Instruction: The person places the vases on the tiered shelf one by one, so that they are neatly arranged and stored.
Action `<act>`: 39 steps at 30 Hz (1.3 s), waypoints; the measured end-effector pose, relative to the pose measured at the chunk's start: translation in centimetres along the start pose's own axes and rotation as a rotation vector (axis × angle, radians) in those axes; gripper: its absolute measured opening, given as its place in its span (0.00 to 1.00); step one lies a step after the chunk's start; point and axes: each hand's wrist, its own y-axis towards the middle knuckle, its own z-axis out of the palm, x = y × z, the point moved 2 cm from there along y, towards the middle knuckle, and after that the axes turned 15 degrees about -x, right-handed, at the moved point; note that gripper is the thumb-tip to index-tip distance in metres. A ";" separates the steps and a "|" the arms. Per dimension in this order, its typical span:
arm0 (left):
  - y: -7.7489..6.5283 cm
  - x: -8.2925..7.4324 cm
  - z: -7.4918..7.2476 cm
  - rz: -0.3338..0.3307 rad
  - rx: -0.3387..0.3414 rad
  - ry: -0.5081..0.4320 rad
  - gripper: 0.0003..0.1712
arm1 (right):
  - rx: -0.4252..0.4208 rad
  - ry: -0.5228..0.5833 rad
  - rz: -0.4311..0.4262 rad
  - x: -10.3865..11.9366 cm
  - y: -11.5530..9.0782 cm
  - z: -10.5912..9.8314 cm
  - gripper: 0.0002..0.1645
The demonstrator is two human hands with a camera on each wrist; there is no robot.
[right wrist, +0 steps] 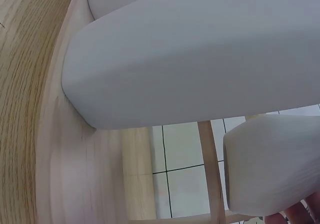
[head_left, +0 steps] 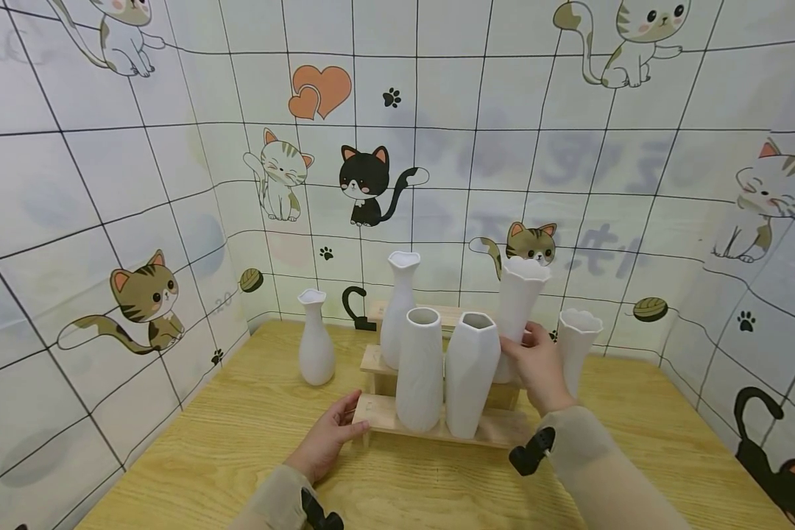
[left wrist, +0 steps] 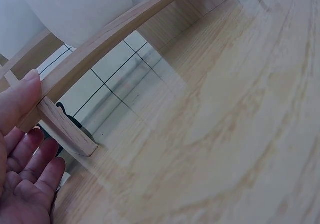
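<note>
My left hand grips the left end of a tiered wooden stand, thumb on the front step's edge and fingers below it. At the stand's right, my right hand holds a tall white vase with a scalloped rim around its side. The base of this vase is close to the slat of the middle step in the right wrist view. On the front step stand a textured round-mouthed vase and a faceted vase. A narrow-necked vase occupies the middle step's left side.
Left of the stand, a small narrow-necked white vase stands on the wooden table. Another scalloped vase is just right of my right hand. Behind is a cat-patterned, grid-lined backdrop; the stand's top step lies near it.
</note>
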 end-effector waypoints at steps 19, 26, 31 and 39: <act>0.0 0.0 0.0 0.003 0.001 0.011 0.46 | 0.033 -0.052 -0.030 0.1 0.4 1.5 0.36; 0.2 0.1 -0.1 -0.020 -0.006 -0.009 0.46 | 0.047 -0.058 -0.031 0.2 0.6 1.9 0.35; 0.1 0.0 0.0 -0.019 -0.005 -0.006 0.46 | 0.070 -0.055 -0.026 0.1 0.7 2.0 0.34; 0.1 0.0 -0.1 -0.021 -0.001 -0.007 0.45 | 0.094 -0.063 -0.029 0.1 0.8 2.2 0.34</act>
